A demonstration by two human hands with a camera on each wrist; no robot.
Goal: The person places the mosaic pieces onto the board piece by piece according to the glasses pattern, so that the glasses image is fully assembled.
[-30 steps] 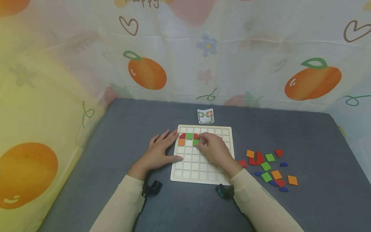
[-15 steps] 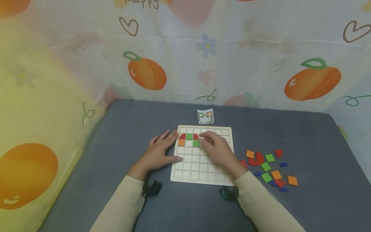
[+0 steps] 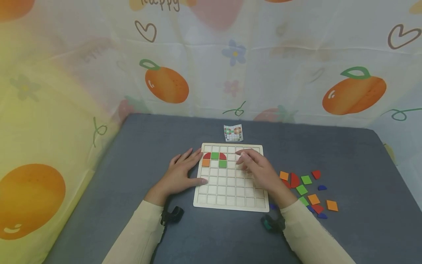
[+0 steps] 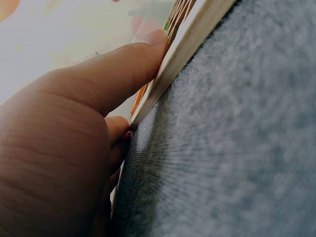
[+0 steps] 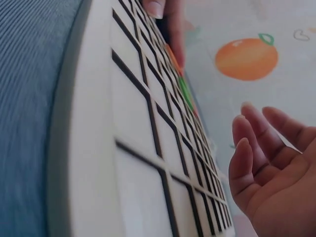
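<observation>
A pale wooden grid board [image 3: 230, 201] lies on the dark grey table. In its upper left cells sit red quarter-round tiles [image 3: 222, 156], green square tiles [image 3: 215, 156] and an orange square tile [image 3: 206, 162]. My left hand [image 3: 180, 174] rests at the board's left edge, fingers spread and straight, thumb on the rim; the left wrist view shows the thumb [image 4: 118, 69] lying along that rim. Above the right half of the board hovers my right hand [image 3: 258, 170], fingers loosely bent. In the right wrist view nothing shows between its fingers [image 5: 242, 158].
Right of the board lie several loose tiles: orange squares [image 3: 332, 205], green squares [image 3: 306, 179], red pieces [image 3: 295, 180] and blue pieces [image 3: 322, 187]. A small printed pattern card [image 3: 233, 133] lies behind the board. A printed curtain [image 3: 204, 55] hangs behind the table.
My right hand has moved off the placed red and green tiles, rightward across the board, uncovering them. The left hand has stayed at the left edge.
</observation>
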